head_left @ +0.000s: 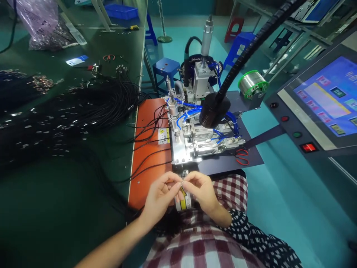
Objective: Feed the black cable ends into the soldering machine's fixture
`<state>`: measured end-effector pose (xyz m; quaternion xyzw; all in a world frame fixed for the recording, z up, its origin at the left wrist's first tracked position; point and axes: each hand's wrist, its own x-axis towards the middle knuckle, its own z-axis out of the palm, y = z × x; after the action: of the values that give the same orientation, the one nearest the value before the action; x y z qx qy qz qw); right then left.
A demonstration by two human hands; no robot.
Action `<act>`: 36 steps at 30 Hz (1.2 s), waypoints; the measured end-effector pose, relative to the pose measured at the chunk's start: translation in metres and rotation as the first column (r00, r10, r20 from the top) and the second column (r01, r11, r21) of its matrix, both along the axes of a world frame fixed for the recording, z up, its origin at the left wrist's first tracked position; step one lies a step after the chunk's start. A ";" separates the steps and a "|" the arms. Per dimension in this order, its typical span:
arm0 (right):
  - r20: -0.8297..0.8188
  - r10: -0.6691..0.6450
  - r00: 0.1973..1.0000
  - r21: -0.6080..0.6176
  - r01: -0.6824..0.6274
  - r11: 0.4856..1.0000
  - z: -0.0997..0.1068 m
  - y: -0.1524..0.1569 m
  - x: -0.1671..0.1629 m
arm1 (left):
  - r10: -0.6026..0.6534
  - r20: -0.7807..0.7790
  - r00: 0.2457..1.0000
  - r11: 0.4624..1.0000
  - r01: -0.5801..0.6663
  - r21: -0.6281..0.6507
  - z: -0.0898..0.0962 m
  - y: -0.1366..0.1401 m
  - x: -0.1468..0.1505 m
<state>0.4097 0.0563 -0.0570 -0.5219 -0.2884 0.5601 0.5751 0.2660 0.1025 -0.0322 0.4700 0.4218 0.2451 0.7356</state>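
Note:
Both of my hands meet at the front edge of the metal soldering machine (195,143). My left hand (164,191) is closed in a pinch of thumb and forefinger. Opposite it, my right hand (201,190) pinches too, fingertips almost touching the left ones. Whatever sits between the fingertips is too small to name. Below the hands shows a white and yellow label (183,204). Several black cables (150,163) run from the machine's left side across the orange board (146,119) to the dark green table.
A large heap of black cables (111,100) covers much of the table at left. A black flexible hose (242,56) arches over the machine. Red-handled pliers (242,157) lie at its right, near a solder wire spool (253,85) and a control screen (329,96).

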 end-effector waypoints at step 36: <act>0.057 0.040 0.998 -0.015 -0.039 0.999 0.002 -0.004 0.000 | 0.031 0.017 0.999 0.995 -0.029 -0.092 -0.005 0.003 0.002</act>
<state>0.4101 0.0527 -0.0553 -0.5362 -0.3111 0.5580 0.5517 0.2685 0.1053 -0.0371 0.4269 0.4331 0.2408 0.7564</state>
